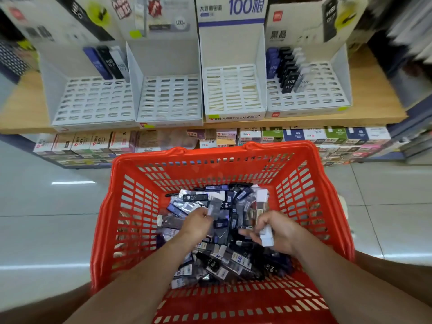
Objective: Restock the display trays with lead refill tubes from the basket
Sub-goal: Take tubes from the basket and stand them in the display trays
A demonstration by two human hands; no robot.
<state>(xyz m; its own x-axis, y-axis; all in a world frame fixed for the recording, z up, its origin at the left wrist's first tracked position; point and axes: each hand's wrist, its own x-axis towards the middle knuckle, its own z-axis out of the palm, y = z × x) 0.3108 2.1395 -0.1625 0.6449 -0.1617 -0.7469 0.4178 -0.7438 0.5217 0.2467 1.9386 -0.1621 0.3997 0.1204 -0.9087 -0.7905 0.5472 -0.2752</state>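
head view: beyond the basket [233, 153], display trays [168, 99] are seen mostly unfilled; tubes [215, 208] are pinched by left fingers [203, 213] and right fingers [260, 223].

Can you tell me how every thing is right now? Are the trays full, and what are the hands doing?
Basket: holds a pile of refill tubes.
Far-left tray: three tubes at back, other slots empty.
Second tray: empty.
Third tray: empty.
Far-right tray: partly filled, on its left side.
Left hand: pinches a grey tube.
Right hand: grips a white tube.
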